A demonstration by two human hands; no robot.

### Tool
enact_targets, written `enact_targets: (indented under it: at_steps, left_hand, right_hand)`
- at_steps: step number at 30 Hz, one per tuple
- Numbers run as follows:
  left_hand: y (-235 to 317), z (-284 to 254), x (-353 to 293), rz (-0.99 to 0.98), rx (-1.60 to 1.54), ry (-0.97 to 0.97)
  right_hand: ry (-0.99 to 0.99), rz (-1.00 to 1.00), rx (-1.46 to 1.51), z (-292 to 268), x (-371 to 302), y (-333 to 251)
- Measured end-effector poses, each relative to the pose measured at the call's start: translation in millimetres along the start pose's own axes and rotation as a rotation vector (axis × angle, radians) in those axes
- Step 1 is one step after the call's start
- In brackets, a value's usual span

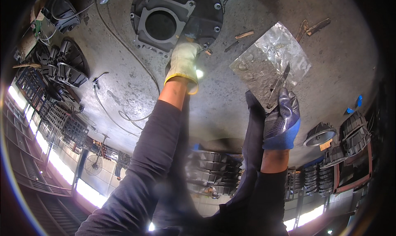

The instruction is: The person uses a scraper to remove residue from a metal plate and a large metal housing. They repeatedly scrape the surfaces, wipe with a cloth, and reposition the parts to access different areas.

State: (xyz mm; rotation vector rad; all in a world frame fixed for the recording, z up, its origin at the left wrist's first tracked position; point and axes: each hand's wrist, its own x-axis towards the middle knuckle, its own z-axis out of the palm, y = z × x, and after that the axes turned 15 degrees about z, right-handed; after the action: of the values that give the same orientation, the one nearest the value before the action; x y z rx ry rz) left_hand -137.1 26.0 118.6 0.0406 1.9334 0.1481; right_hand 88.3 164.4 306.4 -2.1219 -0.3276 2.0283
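My left hand (183,62), in a pale work glove with a yellow cuff, reaches to the near edge of a round dark metal housing (140,31) with a large bored hole. Its fingertips are hidden, so its grip is unclear. My right hand (282,116) wears a black-coated blue glove, and its fingers are bent closed at the near edge of a clear plastic bag (284,44). A thin dark pointed piece (285,73) lies along the bag beside those fingers; its kind is not clear.
On the concrete floor, a cable (123,42) curves left of the housing. Wood scraps (318,26) lie beyond the bag. Dark castings (70,64) stand at left, and more castings (354,130) at right. Behind my legs are stacked metal parts (212,168).
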Motion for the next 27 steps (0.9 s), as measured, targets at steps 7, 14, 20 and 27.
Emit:
enact_targets:
  at_steps: [7, 14, 20, 27]
  left_hand:
    - [-5.7, 3.5, 10.3, 0.094, 0.184, 0.017]
    - [-6.4, 8.1, 5.2, 0.008, -0.019, 0.049]
    - [3.6, 7.3, 5.7, -0.094, -0.100, -0.024]
    - [4.3, 8.7, 15.1, -0.085, 0.073, -0.109]
  right_hand:
    - [-0.027, -0.010, 0.064, 3.4, -2.6, 0.1]
    - [-0.008, 0.022, 0.017, -2.0, -0.7, -0.2]
    - [0.037, 0.030, 0.034, 4.5, -3.8, -1.6]
    - [0.047, 0.080, 0.118, 14.6, -8.6, -5.1]
